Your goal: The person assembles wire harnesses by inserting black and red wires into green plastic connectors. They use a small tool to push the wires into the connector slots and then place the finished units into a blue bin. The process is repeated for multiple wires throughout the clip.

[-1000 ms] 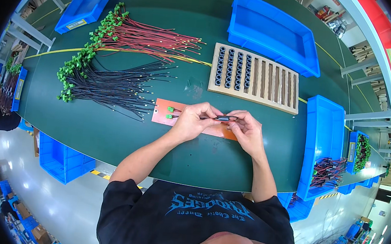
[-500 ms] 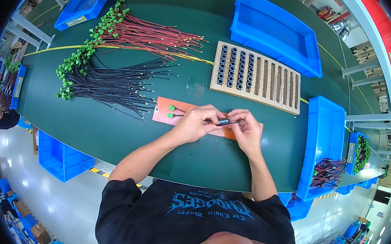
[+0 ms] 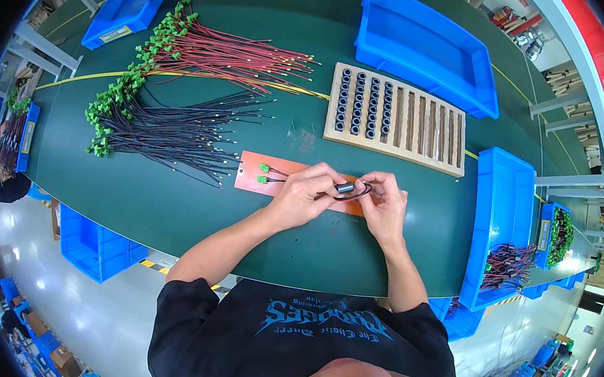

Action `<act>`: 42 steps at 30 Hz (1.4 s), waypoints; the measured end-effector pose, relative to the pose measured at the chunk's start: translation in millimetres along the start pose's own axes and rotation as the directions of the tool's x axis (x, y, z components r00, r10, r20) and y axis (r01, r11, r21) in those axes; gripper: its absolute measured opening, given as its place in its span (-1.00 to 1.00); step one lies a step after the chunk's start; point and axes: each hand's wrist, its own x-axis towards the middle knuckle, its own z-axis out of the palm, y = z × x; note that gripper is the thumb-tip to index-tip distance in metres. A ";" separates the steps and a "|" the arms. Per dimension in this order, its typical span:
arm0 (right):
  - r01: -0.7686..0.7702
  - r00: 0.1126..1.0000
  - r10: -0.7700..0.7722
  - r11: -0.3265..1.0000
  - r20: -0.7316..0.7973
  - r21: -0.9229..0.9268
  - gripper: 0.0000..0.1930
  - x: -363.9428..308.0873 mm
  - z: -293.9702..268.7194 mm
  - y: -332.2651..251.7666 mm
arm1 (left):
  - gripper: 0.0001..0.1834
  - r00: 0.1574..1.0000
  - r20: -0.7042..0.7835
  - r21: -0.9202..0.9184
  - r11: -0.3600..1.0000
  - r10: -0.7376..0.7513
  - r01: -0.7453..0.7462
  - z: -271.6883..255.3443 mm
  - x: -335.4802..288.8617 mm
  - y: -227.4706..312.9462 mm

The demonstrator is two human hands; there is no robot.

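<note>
My left hand (image 3: 306, 193) is closed in a pinch at the left end of a dark cylindrical ferrite core (image 3: 345, 188). Black wire (image 3: 367, 189) bends in a loop out of the core's right end, and my right hand (image 3: 384, 204) pinches it. Both hands are just above an orange-pink board (image 3: 251, 178) lying on the green table. Two green connectors (image 3: 264, 168) sit on the board's left part, their leads running under my left hand. My fingers hide part of the wire.
Red wires (image 3: 242, 52) and black wires (image 3: 178, 124) with green connectors lie in bundles at the left. A wooden rack (image 3: 420, 154) beyond my hands holds several dark cores. Blue trays (image 3: 429, 45) stand at the back, and a blue bin (image 3: 503, 184) with wire assemblies is at the right.
The black wire, nearly straight to the right of the core before, now curves back in a loop below it. Both hands stay near the same spot, the fingers slightly shifted.
</note>
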 end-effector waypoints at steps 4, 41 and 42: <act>0.036 0.983 -0.045 0.998 0.176 0.054 -0.75 3.4 -14.7 3.1 | -0.89 0.998 -0.058 -0.004 1.000 0.028 -0.028 1.1 -0.1 -6.4; 0.210 0.977 -0.214 0.930 0.019 -0.301 -0.97 15.7 -63.1 -14.2 | -0.77 0.984 0.115 -0.243 0.957 -0.137 0.162 -7.4 16.3 17.8; 0.199 0.978 -0.209 0.945 -0.010 -0.258 -0.97 12.8 -60.6 -15.3 | -0.77 0.970 0.144 -0.237 0.945 -0.196 0.226 -6.2 20.9 16.3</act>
